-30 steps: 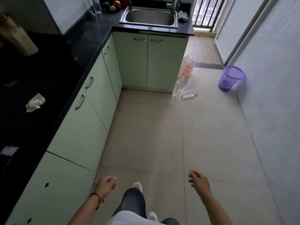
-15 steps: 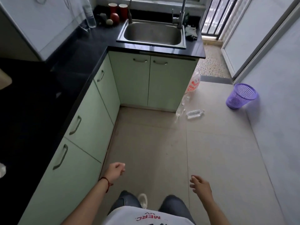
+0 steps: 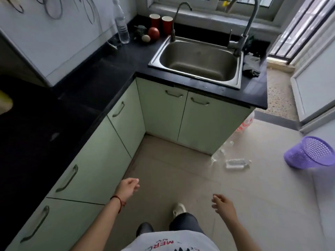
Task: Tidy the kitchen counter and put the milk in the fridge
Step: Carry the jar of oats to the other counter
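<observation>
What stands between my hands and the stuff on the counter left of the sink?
Nothing visible. Both the left hand and right hand hang empty over bare floor. The water bottle, apple and two red cups sit at the counter's far corner, with open floor leading there. No milk or fridge shows.

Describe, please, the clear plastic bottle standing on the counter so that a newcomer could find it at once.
Start at the steel sink and follow the black counter left to the corner by the white wall. The clear plastic bottle stands upright there, left of the apple and two red cups. It is the tallest thing there, and see-through.
</observation>
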